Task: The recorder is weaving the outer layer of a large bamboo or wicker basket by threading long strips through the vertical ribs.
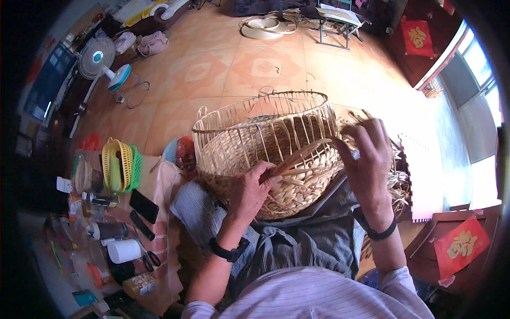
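A half-woven straw basket (311, 191) rests in my lap, its lower wall thickly plaited. Thin upright stakes rise from that wall to a dark oval rim (265, 101). My left hand (251, 189) is at the near side of the basket, thumb and fingers pinched on a flat straw strand (303, 153). From there the strand arches up to the right, into the bent fingers of my right hand (369, 157), raised beside the basket's right wall. Loose strand ends stick out between the two hands.
Bundled dry straw (398, 186) lies at my right. On the left table are a yellow plastic basket (126, 154), a black phone (144, 206), scissors (152, 259) and a white roll (124, 251). A fan (97, 57) and a folding stool (340, 15) stand farther off.
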Tool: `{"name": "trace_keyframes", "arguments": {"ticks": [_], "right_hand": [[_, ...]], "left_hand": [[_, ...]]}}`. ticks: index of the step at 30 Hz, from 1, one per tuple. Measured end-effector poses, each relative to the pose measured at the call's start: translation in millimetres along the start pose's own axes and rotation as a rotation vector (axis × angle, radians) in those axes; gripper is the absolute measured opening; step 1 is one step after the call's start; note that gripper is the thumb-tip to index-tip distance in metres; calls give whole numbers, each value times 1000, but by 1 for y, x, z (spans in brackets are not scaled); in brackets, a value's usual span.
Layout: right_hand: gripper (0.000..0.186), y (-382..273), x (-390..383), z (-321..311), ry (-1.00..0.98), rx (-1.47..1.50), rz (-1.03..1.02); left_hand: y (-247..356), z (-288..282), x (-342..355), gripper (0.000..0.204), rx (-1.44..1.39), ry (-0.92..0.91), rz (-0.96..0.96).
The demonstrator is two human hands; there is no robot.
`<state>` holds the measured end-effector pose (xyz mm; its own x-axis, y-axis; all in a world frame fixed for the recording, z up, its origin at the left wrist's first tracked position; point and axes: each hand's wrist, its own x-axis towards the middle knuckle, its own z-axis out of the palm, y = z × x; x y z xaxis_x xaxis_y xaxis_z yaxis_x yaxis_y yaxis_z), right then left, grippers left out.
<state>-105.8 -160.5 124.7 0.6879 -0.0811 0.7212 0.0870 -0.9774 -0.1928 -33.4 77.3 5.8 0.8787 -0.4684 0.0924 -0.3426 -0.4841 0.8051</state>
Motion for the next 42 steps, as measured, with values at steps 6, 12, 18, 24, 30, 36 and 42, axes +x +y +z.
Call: {"name": "trace_keyframes", "arguments": {"ticks": [6, 12, 18, 24, 30, 36, 42], "right_hand": [[37, -28, -66, 41, -574, 655, 426], [28, -34, -58, 83, -551, 1233, 915], [23, -10, -39, 90, -390, 1265, 1066], [16, -13, -16, 111, -497, 1173, 821], [13, -38, -10, 120, -553, 204, 4], [18, -36, -24, 127, -534, 114, -74], [40, -10, -36, 118, -432, 606, 15]], "left_hand": [[-4, 9, 1, 22, 46, 96, 62], [-4, 9, 2, 27, 38, 36, -5], [11, 17, -10, 52, 222, 106, 98], [23, 41, -25, 94, 647, 93, 218], [10, 50, -24, 46, 752, 75, 227], [3, 47, -19, 32, 669, 98, 327], [-19, 45, -26, 77, 687, 78, 322]]}}
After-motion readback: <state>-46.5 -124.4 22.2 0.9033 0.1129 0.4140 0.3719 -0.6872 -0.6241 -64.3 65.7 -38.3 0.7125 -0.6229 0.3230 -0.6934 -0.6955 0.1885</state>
